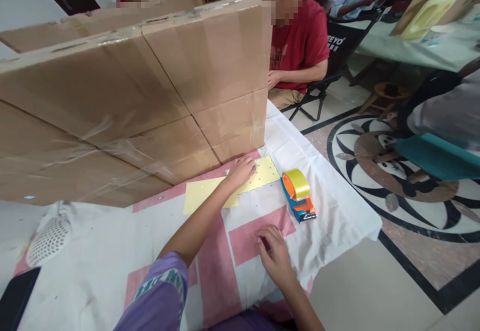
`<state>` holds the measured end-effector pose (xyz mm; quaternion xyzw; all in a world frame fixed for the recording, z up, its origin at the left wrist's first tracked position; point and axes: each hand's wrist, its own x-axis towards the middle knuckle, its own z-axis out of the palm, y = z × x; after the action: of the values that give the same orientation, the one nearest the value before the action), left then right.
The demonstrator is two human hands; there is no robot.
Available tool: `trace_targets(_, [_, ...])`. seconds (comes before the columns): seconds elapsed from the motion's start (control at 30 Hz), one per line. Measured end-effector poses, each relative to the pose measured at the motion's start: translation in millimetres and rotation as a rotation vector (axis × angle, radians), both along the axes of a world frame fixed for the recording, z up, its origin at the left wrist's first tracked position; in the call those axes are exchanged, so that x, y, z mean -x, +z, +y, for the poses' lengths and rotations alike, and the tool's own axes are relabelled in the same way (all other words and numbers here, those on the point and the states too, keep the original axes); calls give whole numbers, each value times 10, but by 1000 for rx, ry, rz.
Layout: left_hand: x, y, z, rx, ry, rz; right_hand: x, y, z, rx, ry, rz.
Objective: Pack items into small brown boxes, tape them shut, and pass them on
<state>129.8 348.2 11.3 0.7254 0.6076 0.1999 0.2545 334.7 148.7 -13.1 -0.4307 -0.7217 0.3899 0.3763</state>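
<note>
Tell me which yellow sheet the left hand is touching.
The right-hand yellow sheet by the tape dispenser; the left hand rests on its dotted edge.

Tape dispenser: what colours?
Blue and orange body, holding a yellowish tape roll; seen in the head view.

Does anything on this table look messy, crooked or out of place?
Somewhat. The two yellow sheets under the left hand overlap crookedly, small dark specks lie scattered on the tablecloth beside them, and the cloth is wrinkled. The tape dispenser sits near the table's edge. The right hand rests on the cloth.

1 head-worn camera looks forward and down, close over the table (337, 206).
</note>
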Motion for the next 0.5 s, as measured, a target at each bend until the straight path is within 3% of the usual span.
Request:
trace_targets(0.3, [1, -61, -101, 105, 118, -452, -3, -9, 5, 12, -6, 1])
trace_targets(0.5, [-2, -82, -186, 8, 163, -412, 8, -14, -12, 10, -14, 8])
